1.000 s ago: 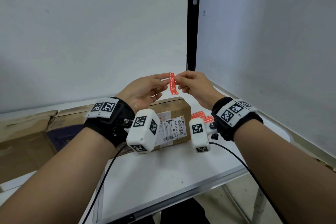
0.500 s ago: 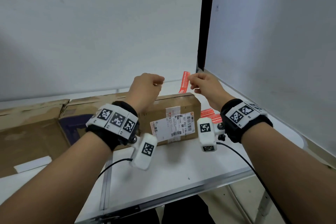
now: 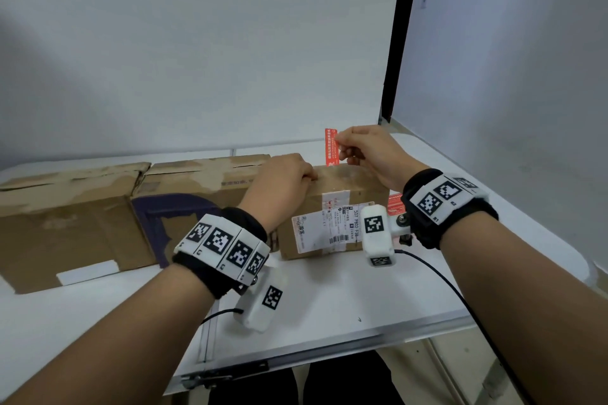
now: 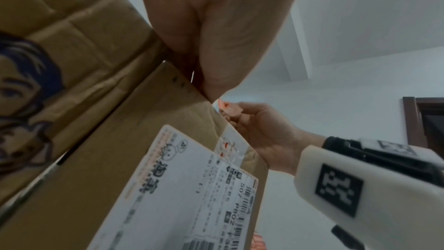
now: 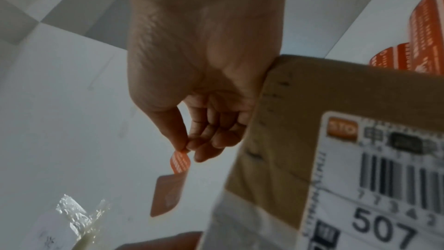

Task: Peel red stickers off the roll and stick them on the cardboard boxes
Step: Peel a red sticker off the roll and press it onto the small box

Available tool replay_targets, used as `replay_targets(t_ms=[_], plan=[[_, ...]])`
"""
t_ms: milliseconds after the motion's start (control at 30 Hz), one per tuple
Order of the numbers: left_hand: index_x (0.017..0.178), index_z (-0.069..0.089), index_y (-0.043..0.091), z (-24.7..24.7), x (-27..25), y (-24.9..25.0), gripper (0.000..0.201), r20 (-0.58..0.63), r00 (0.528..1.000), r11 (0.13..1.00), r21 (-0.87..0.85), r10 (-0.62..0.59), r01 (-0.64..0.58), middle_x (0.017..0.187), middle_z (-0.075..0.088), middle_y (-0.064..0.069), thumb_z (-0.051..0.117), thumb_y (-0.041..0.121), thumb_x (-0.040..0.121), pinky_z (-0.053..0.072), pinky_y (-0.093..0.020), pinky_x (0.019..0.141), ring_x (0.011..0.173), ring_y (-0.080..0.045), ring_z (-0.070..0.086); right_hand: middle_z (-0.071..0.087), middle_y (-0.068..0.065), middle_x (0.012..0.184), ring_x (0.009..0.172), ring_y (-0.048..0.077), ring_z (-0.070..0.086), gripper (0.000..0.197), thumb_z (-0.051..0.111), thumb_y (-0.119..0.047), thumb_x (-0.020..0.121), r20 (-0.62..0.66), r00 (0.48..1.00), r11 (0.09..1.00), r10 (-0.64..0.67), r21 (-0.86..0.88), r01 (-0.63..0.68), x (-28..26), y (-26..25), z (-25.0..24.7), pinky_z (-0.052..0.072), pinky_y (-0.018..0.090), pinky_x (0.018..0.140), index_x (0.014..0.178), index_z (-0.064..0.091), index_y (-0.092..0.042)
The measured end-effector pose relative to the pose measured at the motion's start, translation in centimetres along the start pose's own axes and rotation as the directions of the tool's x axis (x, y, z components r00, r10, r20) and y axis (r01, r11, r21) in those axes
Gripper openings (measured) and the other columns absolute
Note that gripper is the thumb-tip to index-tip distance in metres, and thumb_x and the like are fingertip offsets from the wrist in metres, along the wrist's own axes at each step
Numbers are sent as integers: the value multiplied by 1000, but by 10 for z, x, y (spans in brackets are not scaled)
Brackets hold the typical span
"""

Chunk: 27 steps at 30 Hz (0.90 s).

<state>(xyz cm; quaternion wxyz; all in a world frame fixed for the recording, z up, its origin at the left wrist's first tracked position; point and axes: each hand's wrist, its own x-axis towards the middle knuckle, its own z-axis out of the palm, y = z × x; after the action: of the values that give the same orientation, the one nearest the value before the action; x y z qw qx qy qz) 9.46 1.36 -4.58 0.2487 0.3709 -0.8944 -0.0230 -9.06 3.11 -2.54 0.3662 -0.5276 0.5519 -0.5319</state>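
A small cardboard box (image 3: 316,194) with a white shipping label stands on the table. My right hand (image 3: 342,148) pinches a red sticker (image 3: 330,146) between thumb and forefinger. The sticker hangs upright, its lower end at the box's far top edge. The right wrist view shows this sticker (image 5: 168,193) curling below the right hand (image 5: 186,147), beside the box (image 5: 300,92). My left hand (image 3: 289,177) rests on the left end of the box top, its fingers hidden. The red sticker roll (image 3: 394,204) lies right of the box, partly behind my right wrist.
Two larger worn cardboard boxes (image 3: 65,214) (image 3: 190,187) line up left of the small one; the nearer has a purple print. The white table (image 3: 329,299) ends just in front of me. Walls stand close behind and to the right.
My left hand has let go of the sticker and come down onto the small box. My right hand alone has carried the sticker down to the box's far top edge.
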Motion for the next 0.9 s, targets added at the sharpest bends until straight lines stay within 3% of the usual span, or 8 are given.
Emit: replay_targets(t_ms=[200,300,367,467,533,667,900], plan=[[108,69,19,6,-6,2,27,-55,998,1000,9,-2,2,105,70,0,47,18,94,45,-29,78,94,-19,64,58,3,66,50,1,54,15,59,-13,91,-38,999,995,-7,-95,3,-3,13,-1,44,15,54,86,67,-1],[110,54,20,7,-11,6,18,-125,992,999,-47,-22,16,96,70,7,51,27,93,51,-32,73,84,-14,65,56,0,65,55,5,51,18,61,-14,89,-63,998,995,-27,-102,20,-8,14,-2,43,17,56,89,68,2],[104,48,24,6,-14,8,19,-136,991,999,-43,0,-6,93,65,11,54,37,91,50,-30,68,80,-11,63,54,-3,62,54,6,46,15,63,-15,87,-76,996,994,-37,-102,29,-11,15,-2,40,18,55,80,68,-3],[99,49,29,5,-17,10,28,-133,990,999,-15,44,-47,98,57,14,58,51,85,46,-27,65,79,-6,59,52,-7,57,52,6,43,18,64,-17,86,-84,995,994,-45,-100,37,-13,16,-2,38,18,54,68,66,-12],[99,50,31,7,-16,10,32,-146,988,999,6,54,-54,101,54,14,59,56,81,47,-30,66,79,-10,59,52,-7,57,52,6,42,22,65,-17,85,-86,995,995,-48,-92,40,-15,15,-2,38,19,54,63,65,-14],[100,50,35,11,-14,8,31,-141,989,999,0,39,-39,107,51,12,59,57,79,54,-38,64,78,-16,63,52,-7,57,52,7,43,23,66,-17,84,-96,994,996,-48,-77,41,-15,15,-1,37,20,54,61,63,-15],[99,58,40,17,-16,6,20,-176,984,999,-33,6,-12,107,51,16,53,55,86,53,-39,66,78,-17,62,53,-8,54,50,6,44,23,66,-16,83,-85,995,996,-52,-72,46,-15,16,-1,38,19,52,61,63,-14]])
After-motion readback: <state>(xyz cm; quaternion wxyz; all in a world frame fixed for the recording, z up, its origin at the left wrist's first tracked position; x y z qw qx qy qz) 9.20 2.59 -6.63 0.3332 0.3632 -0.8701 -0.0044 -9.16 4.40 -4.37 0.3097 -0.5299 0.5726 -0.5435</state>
